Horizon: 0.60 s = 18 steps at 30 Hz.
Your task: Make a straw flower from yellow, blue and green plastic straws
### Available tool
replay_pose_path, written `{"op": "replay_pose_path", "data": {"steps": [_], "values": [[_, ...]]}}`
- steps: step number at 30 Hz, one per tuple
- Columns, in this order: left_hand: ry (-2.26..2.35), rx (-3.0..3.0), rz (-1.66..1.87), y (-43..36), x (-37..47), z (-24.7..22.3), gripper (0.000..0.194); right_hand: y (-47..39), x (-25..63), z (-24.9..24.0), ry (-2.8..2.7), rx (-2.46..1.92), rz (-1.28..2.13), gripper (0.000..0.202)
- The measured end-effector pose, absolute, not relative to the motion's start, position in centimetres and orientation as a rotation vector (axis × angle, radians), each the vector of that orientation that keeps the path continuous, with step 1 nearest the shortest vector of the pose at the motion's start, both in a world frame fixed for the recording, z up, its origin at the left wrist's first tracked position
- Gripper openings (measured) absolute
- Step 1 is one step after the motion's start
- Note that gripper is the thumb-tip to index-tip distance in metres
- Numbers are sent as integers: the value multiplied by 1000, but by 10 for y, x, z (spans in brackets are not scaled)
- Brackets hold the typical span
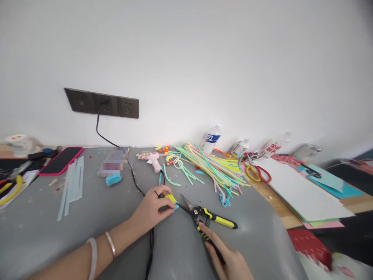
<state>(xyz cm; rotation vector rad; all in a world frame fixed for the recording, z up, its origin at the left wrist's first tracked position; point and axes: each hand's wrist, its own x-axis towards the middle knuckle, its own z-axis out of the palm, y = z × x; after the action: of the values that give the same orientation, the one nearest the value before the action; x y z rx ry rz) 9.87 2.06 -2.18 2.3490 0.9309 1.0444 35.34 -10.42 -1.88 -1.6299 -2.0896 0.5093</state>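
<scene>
Near the middle of the grey mat, my left hand (153,208) pinches a small yellow and blue piece (171,199) between thumb and fingers. My right hand (225,252) is wrapped round one black and yellow handle of the shears (196,212). The shears' blades are spread, with one blade tip close to the piece; whether they touch I cannot tell. Their other handle (223,221) sticks out to the right, apart from my fingers. A pink glue gun (154,161) lies behind my left hand.
Many pastel pipe cleaners (215,167) lie behind the shears. Red and yellow scissors (259,173) and a paper stack (309,190) are at right. A pink phone (61,160) and pale glue sticks (71,186) lie left. A black cable (150,249) crosses the grey mat (116,210).
</scene>
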Motion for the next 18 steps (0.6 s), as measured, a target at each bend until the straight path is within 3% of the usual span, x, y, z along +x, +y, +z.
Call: {"op": "replay_pose_path", "data": {"steps": [6, 13, 18], "values": [[906, 2221, 1004, 19, 95, -15, 15, -104, 362, -24, -2123, -1645, 512, 51], [988, 2092, 955, 20, 91, -11, 30, -103, 367, -31, -2034, -1611, 200, 30], [1028, 2059, 917, 21, 91, -19, 42, -99, 367, -35, -2069, -1578, 168, 32]]}}
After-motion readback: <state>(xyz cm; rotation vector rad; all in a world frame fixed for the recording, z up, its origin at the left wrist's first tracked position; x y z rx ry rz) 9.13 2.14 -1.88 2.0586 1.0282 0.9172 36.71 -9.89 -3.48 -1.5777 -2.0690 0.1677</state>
